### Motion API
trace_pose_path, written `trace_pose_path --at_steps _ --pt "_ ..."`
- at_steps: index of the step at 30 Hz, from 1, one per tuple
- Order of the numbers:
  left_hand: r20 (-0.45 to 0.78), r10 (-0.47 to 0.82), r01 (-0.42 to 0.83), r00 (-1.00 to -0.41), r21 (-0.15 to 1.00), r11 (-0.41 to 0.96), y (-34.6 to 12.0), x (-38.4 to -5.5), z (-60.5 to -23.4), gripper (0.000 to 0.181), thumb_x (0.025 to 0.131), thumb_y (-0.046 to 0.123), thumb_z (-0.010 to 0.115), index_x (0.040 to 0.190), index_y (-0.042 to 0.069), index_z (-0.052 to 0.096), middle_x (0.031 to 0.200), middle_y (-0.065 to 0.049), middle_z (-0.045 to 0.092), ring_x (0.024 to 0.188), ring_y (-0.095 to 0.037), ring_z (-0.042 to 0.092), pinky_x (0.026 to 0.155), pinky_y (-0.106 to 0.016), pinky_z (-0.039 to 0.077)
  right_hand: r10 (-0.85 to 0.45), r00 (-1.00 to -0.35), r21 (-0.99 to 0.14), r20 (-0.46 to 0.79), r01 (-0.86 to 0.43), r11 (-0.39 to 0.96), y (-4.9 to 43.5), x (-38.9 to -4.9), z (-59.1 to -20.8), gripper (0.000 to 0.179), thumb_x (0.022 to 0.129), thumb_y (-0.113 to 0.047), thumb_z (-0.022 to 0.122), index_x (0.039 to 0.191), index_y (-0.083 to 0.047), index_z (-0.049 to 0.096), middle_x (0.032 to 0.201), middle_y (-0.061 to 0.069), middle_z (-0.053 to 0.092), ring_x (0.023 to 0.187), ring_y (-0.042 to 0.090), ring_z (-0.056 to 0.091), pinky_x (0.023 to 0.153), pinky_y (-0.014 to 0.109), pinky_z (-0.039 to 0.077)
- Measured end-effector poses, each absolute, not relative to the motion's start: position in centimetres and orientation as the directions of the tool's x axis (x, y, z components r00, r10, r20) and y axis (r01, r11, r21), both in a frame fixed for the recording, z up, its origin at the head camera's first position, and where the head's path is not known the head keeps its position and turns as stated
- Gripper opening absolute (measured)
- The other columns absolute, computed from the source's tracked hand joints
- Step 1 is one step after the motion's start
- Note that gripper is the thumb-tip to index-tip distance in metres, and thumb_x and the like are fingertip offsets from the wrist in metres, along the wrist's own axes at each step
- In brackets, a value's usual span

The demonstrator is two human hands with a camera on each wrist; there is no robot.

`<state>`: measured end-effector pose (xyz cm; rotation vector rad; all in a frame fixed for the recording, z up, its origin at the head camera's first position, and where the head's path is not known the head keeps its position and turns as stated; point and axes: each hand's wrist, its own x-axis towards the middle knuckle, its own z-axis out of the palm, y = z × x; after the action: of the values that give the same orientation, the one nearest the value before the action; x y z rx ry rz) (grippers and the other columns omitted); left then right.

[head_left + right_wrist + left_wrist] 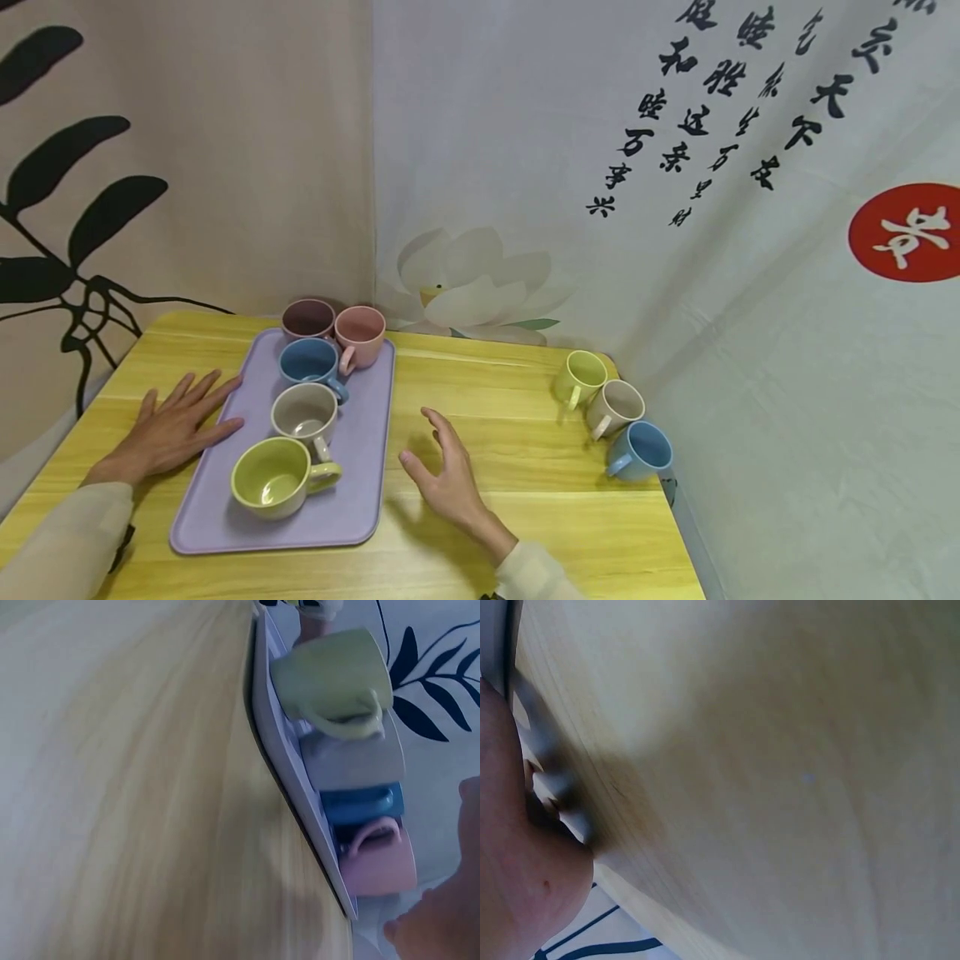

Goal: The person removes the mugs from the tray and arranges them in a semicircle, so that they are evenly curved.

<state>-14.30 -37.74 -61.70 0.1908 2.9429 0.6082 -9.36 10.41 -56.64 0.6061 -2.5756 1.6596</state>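
My left hand (pixel 171 431) lies with fingers spread on the table beside the lilac tray (pixel 358 492), its thumb reaching over the tray's left rim. Just right of the tray, my right hand (pixel 454 482) is held over the table with nothing in it, thumb and fingers apart. On the tray stand a dark purple mug (pixel 308 318), a pink mug (pixel 362 333), a blue mug (pixel 309 362), a greyish-white mug (pixel 303 410) and a yellow-green mug (pixel 272 478) nearest me. The right wrist view shows the yellow-green mug (pixel 330 675) side-on.
At the table's right edge stand another yellow-green mug (pixel 581 375), a beige mug (pixel 617 403) and a second blue mug (pixel 640 450) in a slanting row. A printed curtain (pixel 480 150) hangs behind the wooden table (pixel 487 383).
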Motion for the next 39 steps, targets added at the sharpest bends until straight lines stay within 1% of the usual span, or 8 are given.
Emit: trace_pose_path --at_steps 4,8,12,17,24,28,35,39 --pt "-0.105 0.147 0.093 -0.984 0.403 0.911 -37.8 -14.3 -61.7 0.094 0.111 0.074 0.049 0.183 0.025 0.013 0.186 -0.034 0.008 0.169 -0.069 -0.006 0.123 -0.095 -0.013 -0.384 -0.891 -0.854 0.243 -0.384 0.352 9.2 -9.0 -56.9 0.069 0.111 -0.031 0.071 0.172 -0.014 0.042 0.178 0.012 0.049 0.164 0.037 0.049 0.133 0.057 0.046" --pt "-0.108 0.147 0.092 -0.983 0.406 0.909 -37.8 -14.3 -61.6 0.094 0.111 0.074 0.049 0.183 0.025 0.013 0.186 -0.034 0.008 0.169 -0.069 -0.006 0.123 -0.095 -0.013 -0.456 -0.855 -0.832 0.247 -0.429 0.353 8.0 -8.4 -57.2 0.067 0.112 -0.032 0.071 0.171 -0.016 0.043 0.175 0.017 0.052 0.162 0.036 0.053 0.132 0.052 0.049" --pt "-0.107 0.150 0.094 -0.983 0.408 0.908 -37.8 -14.3 -61.5 0.094 0.111 0.074 0.049 0.183 0.026 0.012 0.186 -0.034 0.008 0.169 -0.068 -0.006 0.124 -0.095 -0.013 -0.518 -0.816 -0.802 0.258 -0.480 0.357 7.0 -7.9 -57.4 0.064 0.112 -0.030 0.072 0.169 -0.016 0.046 0.171 0.016 0.057 0.159 0.032 0.057 0.130 0.046 0.052" --pt "-0.104 0.152 0.097 -0.983 0.411 0.906 -37.7 -14.3 -61.5 0.093 0.111 0.074 0.049 0.183 0.026 0.012 0.187 -0.033 0.007 0.169 -0.068 -0.007 0.124 -0.094 -0.014 -0.579 -0.768 -0.759 0.275 -0.543 0.360 6.1 -7.4 -57.6 0.062 0.112 -0.028 0.072 0.166 -0.010 0.049 0.167 0.014 0.062 0.158 0.027 0.059 0.130 0.042 0.051" --pt "-0.096 0.157 0.105 -0.983 0.411 0.906 -37.6 -14.2 -61.3 0.092 0.112 0.072 0.049 0.183 0.025 0.013 0.187 -0.034 0.007 0.169 -0.068 -0.005 0.123 -0.095 -0.012 -0.627 -0.738 -0.745 0.249 -0.559 0.363 5.3 -6.9 -57.4 0.064 0.111 -0.030 0.073 0.168 -0.013 0.048 0.169 0.008 0.061 0.159 0.022 0.058 0.132 0.037 0.049" --pt "-0.093 0.159 0.107 -0.983 0.413 0.904 -37.6 -14.1 -61.2 0.093 0.112 0.072 0.049 0.183 0.025 0.014 0.187 -0.034 0.008 0.169 -0.068 -0.005 0.123 -0.095 -0.012 -0.651 -0.712 -0.715 0.263 -0.597 0.364 4.9 -6.7 -57.5 0.063 0.110 -0.027 0.074 0.166 -0.009 0.050 0.165 0.009 0.065 0.156 0.019 0.061 0.127 0.034 0.053" --pt "-0.093 0.158 0.105 -0.983 0.416 0.903 -37.6 -14.1 -61.3 0.092 0.112 0.072 0.049 0.183 0.026 0.012 0.187 -0.033 0.008 0.169 -0.068 -0.006 0.124 -0.095 -0.013 -0.657 -0.703 -0.726 0.270 -0.597 0.341 4.6 -6.5 -57.5 0.061 0.109 -0.024 0.076 0.162 -0.006 0.053 0.161 0.012 0.067 0.152 0.020 0.064 0.127 0.030 0.052" --pt "-0.093 0.158 0.106 -0.983 0.416 0.903 -37.6 -14.0 -61.4 0.092 0.112 0.072 0.049 0.183 0.026 0.012 0.186 -0.034 0.008 0.169 -0.068 -0.005 0.123 -0.095 -0.012 -0.660 -0.678 -0.715 0.325 -0.632 0.298 4.4 -6.6 -57.8 0.054 0.108 -0.018 0.077 0.156 -0.004 0.057 0.149 0.014 0.071 0.138 0.022 0.072 0.115 0.026 0.060"
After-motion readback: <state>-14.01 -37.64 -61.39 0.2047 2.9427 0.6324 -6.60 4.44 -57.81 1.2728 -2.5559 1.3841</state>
